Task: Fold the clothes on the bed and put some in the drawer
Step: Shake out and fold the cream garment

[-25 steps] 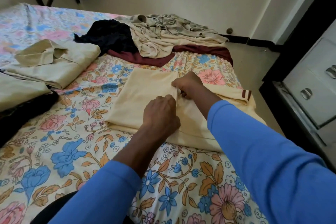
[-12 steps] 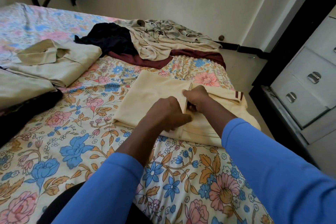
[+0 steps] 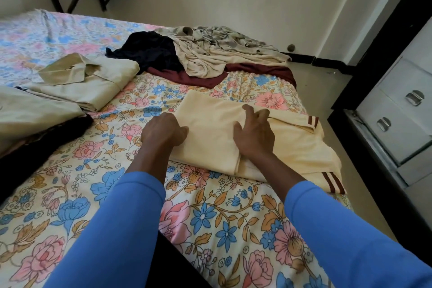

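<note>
A cream shirt (image 3: 210,138) with maroon-striped sleeve cuffs lies partly folded on the floral bed (image 3: 70,182), near its right edge. My left hand (image 3: 163,133) sits at the shirt's left edge, fingers curled under the fabric and thumb on top. With its fingers straight and spread, my right hand (image 3: 254,131) presses flat on the shirt's middle, beside a fold line. A white drawer unit (image 3: 402,105) with metal handles stands right of the bed, its drawers closed.
A folded beige shirt (image 3: 93,82) and another folded beige garment (image 3: 30,110) over a black one (image 3: 35,147) lie at the left. Unfolded clothes are heaped at the far side: grey-beige (image 3: 210,58), navy (image 3: 149,51), maroon (image 3: 187,76). Bare floor separates bed and drawers.
Both hands were pinching the shirt's middle together. They have spread apart: the left moved to the left edge, and the right opened flat on the fabric.
</note>
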Motion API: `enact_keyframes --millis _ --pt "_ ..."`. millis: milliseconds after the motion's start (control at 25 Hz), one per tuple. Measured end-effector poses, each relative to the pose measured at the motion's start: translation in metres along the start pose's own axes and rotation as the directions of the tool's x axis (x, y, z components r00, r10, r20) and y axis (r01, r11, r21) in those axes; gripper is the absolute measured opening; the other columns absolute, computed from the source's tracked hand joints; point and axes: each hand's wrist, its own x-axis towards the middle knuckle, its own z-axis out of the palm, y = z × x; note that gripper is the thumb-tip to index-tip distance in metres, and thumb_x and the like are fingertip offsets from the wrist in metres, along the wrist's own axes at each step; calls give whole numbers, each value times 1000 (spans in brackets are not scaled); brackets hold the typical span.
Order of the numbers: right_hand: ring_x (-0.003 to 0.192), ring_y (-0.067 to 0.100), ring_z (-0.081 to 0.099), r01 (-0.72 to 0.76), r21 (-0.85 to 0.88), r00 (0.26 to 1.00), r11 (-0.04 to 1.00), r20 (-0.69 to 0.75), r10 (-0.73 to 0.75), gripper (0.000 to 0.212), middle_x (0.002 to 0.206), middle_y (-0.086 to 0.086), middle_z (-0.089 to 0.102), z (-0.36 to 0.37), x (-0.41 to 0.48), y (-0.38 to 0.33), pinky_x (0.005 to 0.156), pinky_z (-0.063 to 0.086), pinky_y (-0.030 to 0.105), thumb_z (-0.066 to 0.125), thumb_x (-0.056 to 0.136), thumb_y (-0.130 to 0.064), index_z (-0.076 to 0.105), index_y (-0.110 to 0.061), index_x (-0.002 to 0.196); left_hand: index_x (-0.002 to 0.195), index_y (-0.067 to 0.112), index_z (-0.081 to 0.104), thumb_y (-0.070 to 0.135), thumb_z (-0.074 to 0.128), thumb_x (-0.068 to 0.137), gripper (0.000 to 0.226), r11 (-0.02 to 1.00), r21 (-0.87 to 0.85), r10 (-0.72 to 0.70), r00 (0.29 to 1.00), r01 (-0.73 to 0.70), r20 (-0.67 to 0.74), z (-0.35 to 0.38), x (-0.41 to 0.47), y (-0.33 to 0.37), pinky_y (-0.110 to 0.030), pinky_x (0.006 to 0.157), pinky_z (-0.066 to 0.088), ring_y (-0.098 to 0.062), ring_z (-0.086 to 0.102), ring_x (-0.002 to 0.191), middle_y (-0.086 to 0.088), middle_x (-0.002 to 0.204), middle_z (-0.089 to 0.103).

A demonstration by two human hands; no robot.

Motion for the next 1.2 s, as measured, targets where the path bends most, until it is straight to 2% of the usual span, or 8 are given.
enact_keyframes --millis 120,240,400,480,600,880,1040,1200 --pt "153 27 23 353 -83 913 932 249 -323 56 165 0 27 2 -21 18 119 24 50 36 106 -59 34 -39 158 138 3 52 39 71 96 58 958 -283 -40 999 46 29 -9 -5 5 -43 92 50 -36 59 120 -17 134 61" --pt "156 25 19 344 -84 914 935 257 -314 64 168 1 25 -20 -33 60 124 15 51 29 102 -65 29 -37 160 132 -2 56 21 77 92 50 611 -787 -27 996 86 88 -22 -20 33 -40 72 58 -30 70 97 -15 116 68" --pt "137 33 40 -139 -86 985 986 -114 129 64 147 10 42 -75 -52 133 109 37 50 56 95 -55 44 -25 150 120 2 68 15 76 92 32 450 -893 169 981 11 97 -20 -60 91 -32 61 57 -26 74 88 -12 104 75" --pt "130 34 46 -501 147 865 853 79 495 70 144 14 44 -98 -55 161 102 44 47 67 92 -51 43 -19 149 118 3 69 17 75 92 30 406 -914 219 971 1 98 -13 -72 124 -33 63 55 -28 72 92 -13 104 73" --pt "102 26 59 -682 587 712 436 399 577 45 126 13 61 -115 -47 178 88 53 41 75 92 -32 59 -8 127 113 4 69 20 76 93 27 404 -914 260 962 -37 77 4 -87 185 -32 65 51 -25 67 90 -9 94 68" --pt "96 27 65 -734 617 674 284 608 420 40 107 14 71 -127 -36 209 87 54 40 59 98 -42 67 -8 115 119 5 64 43 62 88 49 842 -416 457 864 -343 213 125 -143 281 -38 84 59 -32 69 99 -16 112 71" --pt "83 24 66 -731 620 680 286 627 380 33 97 10 71 -134 -35 216 69 53 33 58 101 -41 67 -12 113 126 15 57 50 63 92 49 785 -138 615 786 -604 58 143 -168 274 -40 87 54 -28 63 108 -7 117 65" --pt "74 27 68 -713 655 695 252 609 382 27 91 15 69 -136 -33 213 57 57 35 68 96 -16 63 -2 119 161 20 14 72 61 82 106 583 321 780 624 -746 33 152 -194 237 -46 112 38 -26 41 137 -4 155 37"
